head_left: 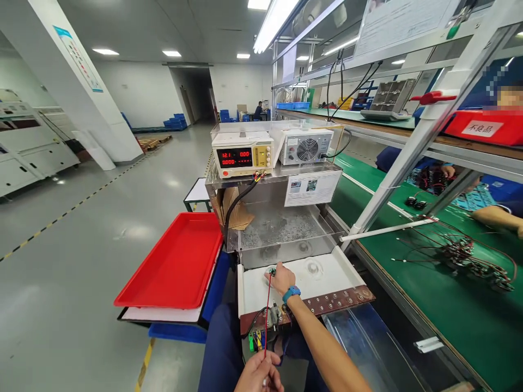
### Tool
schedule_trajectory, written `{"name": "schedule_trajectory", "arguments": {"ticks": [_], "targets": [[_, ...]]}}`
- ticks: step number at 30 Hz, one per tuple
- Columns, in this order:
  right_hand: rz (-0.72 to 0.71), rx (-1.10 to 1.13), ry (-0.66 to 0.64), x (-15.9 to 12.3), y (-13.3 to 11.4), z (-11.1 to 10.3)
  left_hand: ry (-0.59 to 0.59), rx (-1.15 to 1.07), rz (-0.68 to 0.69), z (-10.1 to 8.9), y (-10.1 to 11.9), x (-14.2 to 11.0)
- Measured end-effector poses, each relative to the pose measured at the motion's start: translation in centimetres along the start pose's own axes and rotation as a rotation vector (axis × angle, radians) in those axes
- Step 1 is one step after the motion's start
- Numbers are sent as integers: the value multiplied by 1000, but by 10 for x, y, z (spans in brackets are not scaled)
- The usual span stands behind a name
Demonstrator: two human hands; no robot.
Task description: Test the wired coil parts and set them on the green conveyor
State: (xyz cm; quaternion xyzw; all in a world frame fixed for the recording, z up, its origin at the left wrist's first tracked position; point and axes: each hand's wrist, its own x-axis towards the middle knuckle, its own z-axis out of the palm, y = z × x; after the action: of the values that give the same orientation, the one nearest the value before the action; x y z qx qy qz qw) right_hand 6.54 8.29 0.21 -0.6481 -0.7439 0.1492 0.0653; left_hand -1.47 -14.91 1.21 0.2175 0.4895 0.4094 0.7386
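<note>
My right hand (pixel 283 279), with a blue wristband, pinches a small green circuit board (pixel 272 271) over the white tray (pixel 253 294). From the board a thin red wire (pixel 267 313) runs straight down towards me. Close to my lap, the fingers of my left hand (pixel 259 373) are closed on the wire's lower end. Between the two hands lies a brown perforated strip (pixel 330 299) along the tray's front edge, with a metal fixture (pixel 273 316) mounted on it. Green and yellow clips (pixel 256 340) hang just below this fixture.
A power supply (pixel 243 155) with red digits and a fan-backed unit (pixel 306 147) stand on the clear enclosure ahead. An empty-looking red tray (pixel 175 261) is at left. On the green bench (pixel 449 321) at right lie wired boards (pixel 474 261); another person's arm (pixel 496 215) rests there.
</note>
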Motion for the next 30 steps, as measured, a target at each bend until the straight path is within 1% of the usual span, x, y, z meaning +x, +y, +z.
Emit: {"name": "schedule_trajectory", "arguments": {"ticks": [2, 5, 9, 12, 15, 19, 21, 24, 26, 30], "targets": [[3, -13, 10, 0, 0, 0, -39, 2, -41, -1, -5, 1], [8, -38, 22, 0, 2, -1, -75, 64, -69, 6, -3, 3], [2, -51, 5, 1, 3, 2, -145, 140, -75, 18, 9, 5], [22, -36, -47, 4, 5, 6, -166, 173, -63, 26, 21, 5], [33, -14, -92, 7, 9, 10, -107, 166, 11, 31, 33, 6], [-109, 19, -70, 7, 15, 15, 18, 188, 153, 31, 56, 12], [-146, 28, -72, 8, 16, 18, 60, 211, 215, 29, 69, 19], [-124, 47, -109, 14, 17, 19, 107, 228, 264, 28, 87, 35], [-114, 73, -143, 19, 19, 19, 149, 291, 294, 27, 95, 50], [-161, 154, -186, 27, 30, 19, 236, 483, 400, 26, 98, 84]]}}
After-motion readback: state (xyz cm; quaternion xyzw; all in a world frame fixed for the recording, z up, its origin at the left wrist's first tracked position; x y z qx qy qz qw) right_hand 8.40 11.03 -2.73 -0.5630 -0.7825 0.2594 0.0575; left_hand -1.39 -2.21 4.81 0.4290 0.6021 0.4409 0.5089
